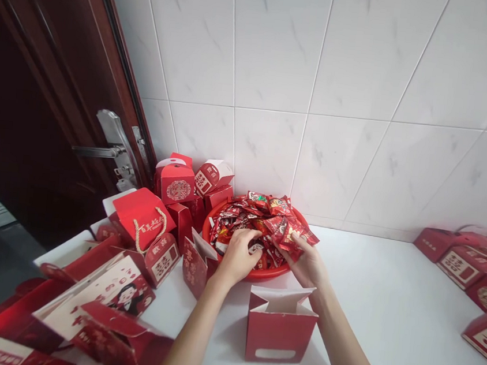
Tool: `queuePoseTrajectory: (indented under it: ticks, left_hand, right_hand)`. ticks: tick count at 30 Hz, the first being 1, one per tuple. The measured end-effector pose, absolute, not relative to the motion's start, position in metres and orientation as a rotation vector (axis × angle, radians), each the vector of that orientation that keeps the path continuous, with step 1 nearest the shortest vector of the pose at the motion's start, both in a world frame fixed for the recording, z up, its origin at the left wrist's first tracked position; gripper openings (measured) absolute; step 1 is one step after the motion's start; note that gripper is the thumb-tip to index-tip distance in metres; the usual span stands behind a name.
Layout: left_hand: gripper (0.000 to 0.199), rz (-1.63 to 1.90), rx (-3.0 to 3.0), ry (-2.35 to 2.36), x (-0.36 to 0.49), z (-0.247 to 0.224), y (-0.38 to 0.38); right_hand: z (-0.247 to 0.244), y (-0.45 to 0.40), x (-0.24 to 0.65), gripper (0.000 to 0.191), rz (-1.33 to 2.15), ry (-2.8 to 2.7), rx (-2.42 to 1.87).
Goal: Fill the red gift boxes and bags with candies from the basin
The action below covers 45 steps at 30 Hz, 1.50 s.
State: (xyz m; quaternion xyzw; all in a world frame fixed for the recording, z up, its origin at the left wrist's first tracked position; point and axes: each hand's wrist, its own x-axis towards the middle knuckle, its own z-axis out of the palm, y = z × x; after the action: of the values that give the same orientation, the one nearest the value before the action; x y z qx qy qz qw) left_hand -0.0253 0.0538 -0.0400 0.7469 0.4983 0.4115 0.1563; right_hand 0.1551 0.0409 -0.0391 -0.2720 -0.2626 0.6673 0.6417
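A red basin (271, 274) on the white table holds a heap of small wrapped candies (239, 220), mostly in red wrappers. My left hand (240, 255) reaches into the near side of the heap, its fingers curved and its thumb apart from them. At the basin's right rim, my right hand (308, 265) is closed on red candy packets (292, 234), with the thumb on top. Between my forearms stands an upright red gift box (280, 334) with its top open. Another open-topped red box (195, 264) is beside my left wrist.
Many red and white gift boxes (128, 286) crowd the left side, some with rope handles. Further boxes (465, 264) stand at the right edge. A tiled wall (268, 150) rises behind the table (371, 294). At left is a dark wooden door (64, 70) with a metal handle.
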Motion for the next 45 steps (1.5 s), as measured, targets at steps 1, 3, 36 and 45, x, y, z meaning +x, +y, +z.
queuePoseTrajectory:
  ticks: [1, 3, 36, 45]
  left_hand:
    - [0.036, 1.158, 2.153, 1.447, -0.024, -0.041, 0.053]
    - [0.038, 1.124, 2.172, 1.484, -0.022, -0.043, 0.052]
    - [0.052, 0.965, 2.241, 1.687, -0.023, -0.044, 0.047]
    - [0.031, 1.326, 1.763, 1.330, -0.027, -0.016, 0.043]
  right_hand:
    - [-0.039, 0.041, 0.155, 0.026, 1.519, -0.605, -0.615]
    - [-0.038, 0.040, 0.154, 0.021, 1.516, -0.619, -0.595]
    - [-0.026, 0.034, 0.151, 0.037, 1.484, -0.722, -0.589]
    - [-0.027, 0.034, 0.155, 0.035, 1.494, -0.733, -0.627]
